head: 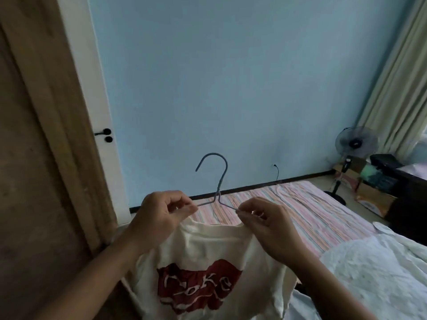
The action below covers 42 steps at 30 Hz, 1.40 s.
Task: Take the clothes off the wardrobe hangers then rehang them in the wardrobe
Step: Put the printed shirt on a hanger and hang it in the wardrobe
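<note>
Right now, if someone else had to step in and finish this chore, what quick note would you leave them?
Left hand: pinches the left shoulder of the wire hanger along with the shirt's collar.
Right hand: pinches the hanger's right shoulder the same way.
White T-shirt with the red print hangs from the hanger, held up over the striped bed.
Another white garment lies on the bed at the right.
Whether the shirt is going on or coming off, I cannot tell.
Left: hang it in the wardrobe, then do the rest.
</note>
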Each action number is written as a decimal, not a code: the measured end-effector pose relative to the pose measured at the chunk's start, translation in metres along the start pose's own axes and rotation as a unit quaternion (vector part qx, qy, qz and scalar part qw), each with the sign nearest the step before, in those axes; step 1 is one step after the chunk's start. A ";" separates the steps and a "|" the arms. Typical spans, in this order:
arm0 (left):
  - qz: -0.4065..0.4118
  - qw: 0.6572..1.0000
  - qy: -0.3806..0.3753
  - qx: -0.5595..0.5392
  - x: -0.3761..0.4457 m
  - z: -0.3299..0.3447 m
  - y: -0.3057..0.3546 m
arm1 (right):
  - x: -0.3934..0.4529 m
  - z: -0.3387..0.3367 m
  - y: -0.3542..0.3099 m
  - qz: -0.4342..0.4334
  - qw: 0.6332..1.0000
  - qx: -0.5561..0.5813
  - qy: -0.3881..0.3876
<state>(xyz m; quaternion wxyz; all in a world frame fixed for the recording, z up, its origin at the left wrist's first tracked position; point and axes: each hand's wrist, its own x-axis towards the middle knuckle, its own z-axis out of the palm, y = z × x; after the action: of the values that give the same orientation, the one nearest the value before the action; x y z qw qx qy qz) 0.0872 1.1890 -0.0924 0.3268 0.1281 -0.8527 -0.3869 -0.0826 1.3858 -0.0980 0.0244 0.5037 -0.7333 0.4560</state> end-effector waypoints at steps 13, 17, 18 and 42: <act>0.005 0.980 0.067 0.189 -0.094 -0.148 0.024 | 0.040 0.082 -0.138 -0.132 0.983 0.060 -0.114; -0.002 0.968 0.105 0.227 -0.115 -0.175 0.034 | 0.049 0.100 -0.161 -0.149 0.956 0.159 -0.196; -0.011 0.966 0.114 0.231 -0.121 -0.181 0.036 | 0.051 0.105 -0.167 -0.154 0.949 0.172 -0.214; -0.270 0.826 0.279 0.408 -0.318 -0.274 0.071 | -0.004 0.257 -0.332 -0.134 0.736 0.345 -0.567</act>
<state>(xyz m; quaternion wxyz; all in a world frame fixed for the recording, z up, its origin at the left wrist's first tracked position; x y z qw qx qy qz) 0.5086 1.2286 -0.0519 0.3511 0.5775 -0.7367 -0.0240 0.2808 1.1851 -0.0355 -0.5104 0.7363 -0.3285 0.2990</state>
